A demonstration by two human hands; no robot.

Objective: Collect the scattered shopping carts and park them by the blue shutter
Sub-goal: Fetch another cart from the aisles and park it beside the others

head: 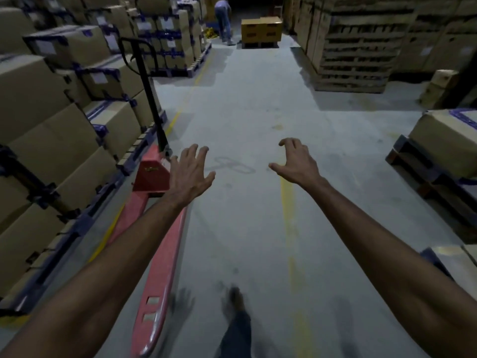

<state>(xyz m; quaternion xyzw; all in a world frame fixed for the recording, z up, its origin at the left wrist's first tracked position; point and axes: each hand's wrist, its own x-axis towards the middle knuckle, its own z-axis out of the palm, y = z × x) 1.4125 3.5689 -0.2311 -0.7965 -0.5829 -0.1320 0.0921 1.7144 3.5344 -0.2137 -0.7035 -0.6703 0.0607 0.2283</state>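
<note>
While both arms reach out ahead over the aisle floor [245, 112], neither hand grips anything: the left hand [189, 174] has its fingers [204, 151] spread wide and free, and the right hand [295, 161] has its fingers loosely curled, hooked round nothing. No shopping cart shows anywhere in view, and no blue shutter either, so where the task's things stand cannot be told from here. What does show is a red pallet jack [154, 215] lying along the left side of the floor, its black handle [144, 81] upright beside the stacked cartons [51, 130] on the left. More cartons on pallets [444, 140] line the right edge, and at the far end of the aisle another person [223, 19] bends near a yellow box [262, 31].

The step in hand looks like walking the aisle in search of a cart. To do it well, the walker should keep to the open middle of the floor, stepping clear of the jack's low forks, which could trip a foot. The gaze should lift to look ahead and into side aisles, and the hands stay free to take a cart's bar once one is found.
</note>
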